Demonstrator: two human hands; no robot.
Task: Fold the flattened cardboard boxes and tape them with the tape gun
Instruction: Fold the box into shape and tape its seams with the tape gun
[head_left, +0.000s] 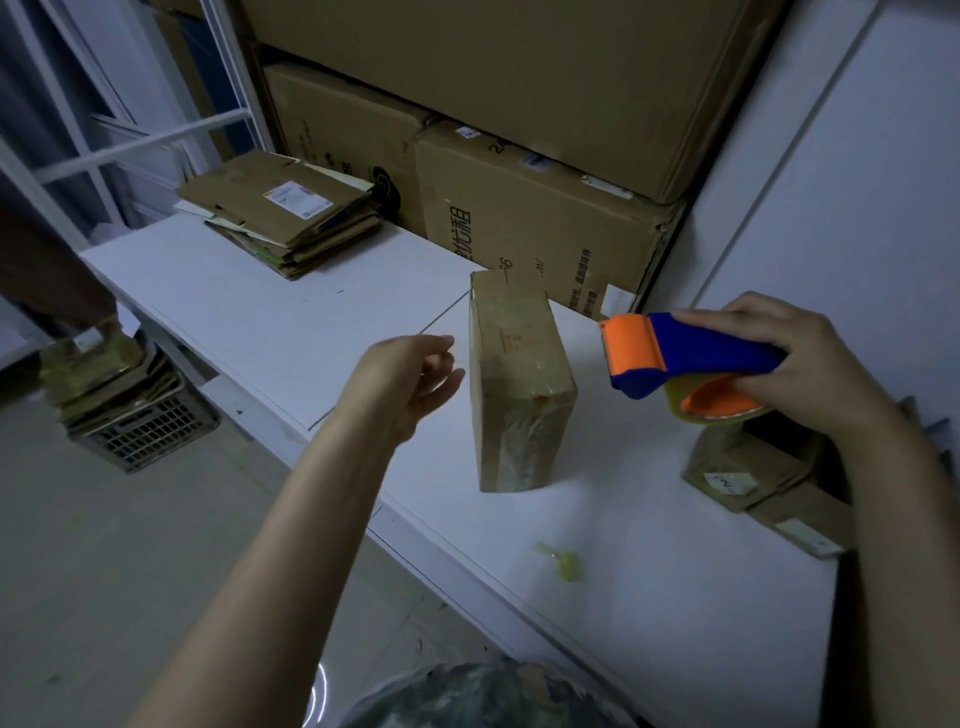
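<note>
Two hands in view, both yours. Your left hand (410, 374) hangs above the counter (260, 312) just left of the box (519, 384). Its fingers are loose and slightly curled, holding nothing, and a narrow gap shows between fingertips and cardboard.

Box: folded up and closed, standing on end near the counter's middle, long side upright. Glossy tape runs down its near face and over the top corner. The lower right corner is blurred, so you cannot tell whether it sits flat.

Your right hand (795, 364) grips the gun (691, 358) from above and behind, fingers wrapped over the blue body. The orange head points left toward the box, near it but apart. The roll (722, 402) sits under the body with its orange hub showing. The gun is held off the counter.

Stack (291, 213) of flattened boxes: far left end of the counter, untidy, with a white label on the top sheet.

Other notes:
- Large cartons (540, 223) are piled against the back, behind the box.
- Small boxes (753, 467) sit at the right edge, below your right wrist.
- A yellowish tape scrap (561, 558) lies on the counter, nearer you than the box.
- A crate (150, 426) on the floor at left carries more cardboard.
</note>
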